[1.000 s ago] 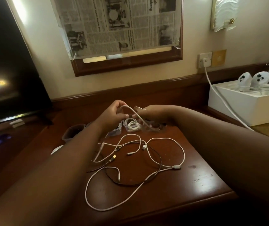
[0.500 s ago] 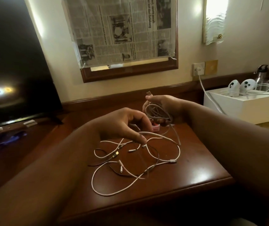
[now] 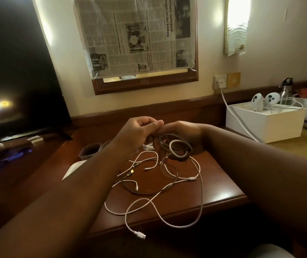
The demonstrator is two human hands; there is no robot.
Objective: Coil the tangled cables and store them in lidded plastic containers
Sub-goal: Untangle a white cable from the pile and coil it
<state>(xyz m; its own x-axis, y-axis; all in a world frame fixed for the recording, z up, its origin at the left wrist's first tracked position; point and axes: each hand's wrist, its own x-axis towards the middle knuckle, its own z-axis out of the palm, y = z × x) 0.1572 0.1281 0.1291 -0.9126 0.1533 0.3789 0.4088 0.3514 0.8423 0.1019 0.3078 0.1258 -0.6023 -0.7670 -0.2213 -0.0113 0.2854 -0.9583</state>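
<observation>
Head view, looking down on a dark wooden table (image 3: 214,185) set against the wall. Both hands are raised above the table's far half, knuckles nearly touching. Right hand (image 3: 184,134): fingers curled round a small coil of white cable (image 3: 179,148), several loops gathered and hanging below the palm. Left hand (image 3: 139,133): fingers curled, thumb and forefinger pinched at the top of the same coil; what they pinch is too small to make out.

From the coil the white cable runs down to the tabletop, sweeps in a wide loop toward the near edge, and ends in a white plug (image 3: 139,235) at that edge. Remaining tangled cables (image 3: 145,175), white and black with small connectors, lie across the middle of the table, crossing one another.

Plastic containers (image 3: 90,150), dark and open-topped, stand at the far left corner, partly hidden by the left forearm. A white flat item at the left edge cannot be identified.

Surroundings: television screen (image 3: 18,71) at left; newspaper-covered frame (image 3: 139,38) on the wall; wall socket (image 3: 220,81) with a white lead running to a white box (image 3: 268,125) holding two white controllers (image 3: 264,101).
</observation>
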